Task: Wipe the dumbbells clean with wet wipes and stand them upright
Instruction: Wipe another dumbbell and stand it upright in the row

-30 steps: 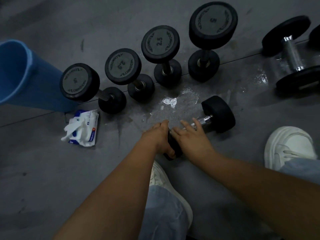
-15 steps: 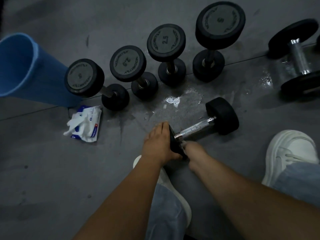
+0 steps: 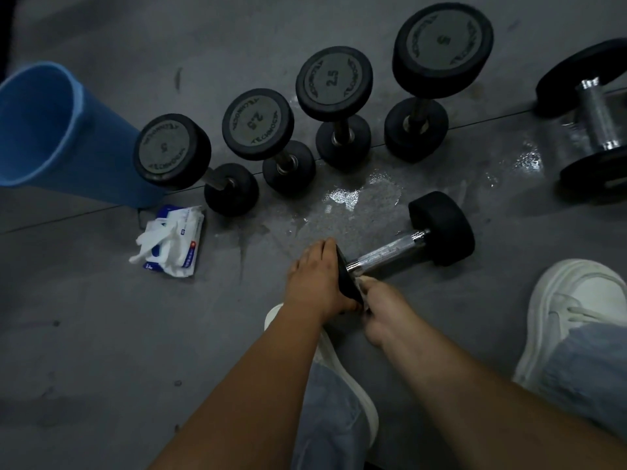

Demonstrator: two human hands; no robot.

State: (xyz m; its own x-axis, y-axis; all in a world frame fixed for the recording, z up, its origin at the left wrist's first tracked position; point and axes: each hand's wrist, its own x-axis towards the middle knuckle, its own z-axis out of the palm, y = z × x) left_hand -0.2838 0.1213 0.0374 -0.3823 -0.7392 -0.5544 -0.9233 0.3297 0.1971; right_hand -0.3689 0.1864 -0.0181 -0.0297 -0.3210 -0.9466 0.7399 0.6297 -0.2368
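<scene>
Dumbbell (image 3: 390, 251) lies on floor (image 3: 101, 334) near centre, left grip (image 3: 315, 279) clamped on its near head, right grip (image 3: 383, 310) pinching wipe (image 3: 364, 282) against it; wet patch (image 3: 353, 205) just beyond may make it slip when stood

Lying dumbbell (image 3: 441, 228): heads with a matt black, rubber-like coating; handle (image 3: 390, 249) of bright chromed metal, textured along its middle. Upright dumbbells (image 3: 258, 123) beyond it: the same matt black heads, with flat grey end discs (lettered, dull finish). Large dumbbell (image 3: 597, 130) to its far right: glossy chromed handle, black heads. Floor (image 3: 101, 334): matt grey, finely speckled; the wet patch (image 3: 346, 198) just beyond the lying dumbbell is glossy. Bin (image 3: 51, 130) far to its left: smooth blue plastic. Wipe pack (image 3: 176, 245) to its left: shiny printed film, soft white cloth-like sheets protruding. Wipe (image 3: 363, 283) at its near head: pale, crumpled. Shoes (image 3: 583, 300) on its near side: smooth, white, leather-like.
</scene>
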